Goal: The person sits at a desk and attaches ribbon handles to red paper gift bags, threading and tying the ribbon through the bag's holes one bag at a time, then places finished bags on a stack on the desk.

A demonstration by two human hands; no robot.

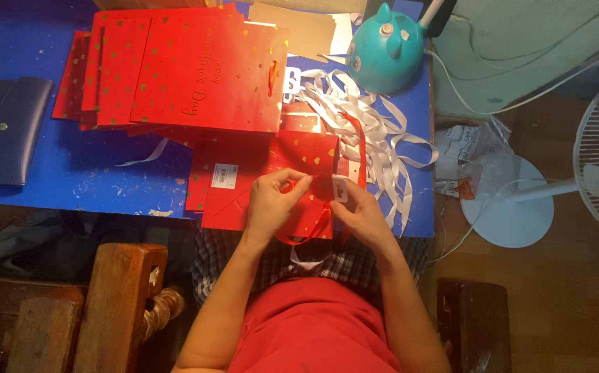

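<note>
**Hands at work on a red gift bag at the table edge**

A flat red gift bag [244, 190] with small gold specks lies at the near edge of the blue table [71, 173], right in front of the person. The left hand [272, 204] rests on the bag, its fingers pinched together on a bit of red ribbon [306, 235] near the bag's top edge. The right hand [362, 211] sits just beside it, fingers closed on a small white tag [339, 188] at the same spot. The ribbon loops down off the table edge toward the person's lap.

Just right of the bag a tangle of white ribbons [375, 131] spreads over the table, with one red strip running through it. Behind the bag lies a fanned stack of matching red bags [175, 76], the top one with gold lettering. A teal round lamp [382, 52] stands at the far right corner of the table. Well to the left, a dark blue wallet [9, 131] lies flat. On the floor to the right stands a white fan [590, 179], and a wooden chair [116, 304] is at the lower left.
</note>
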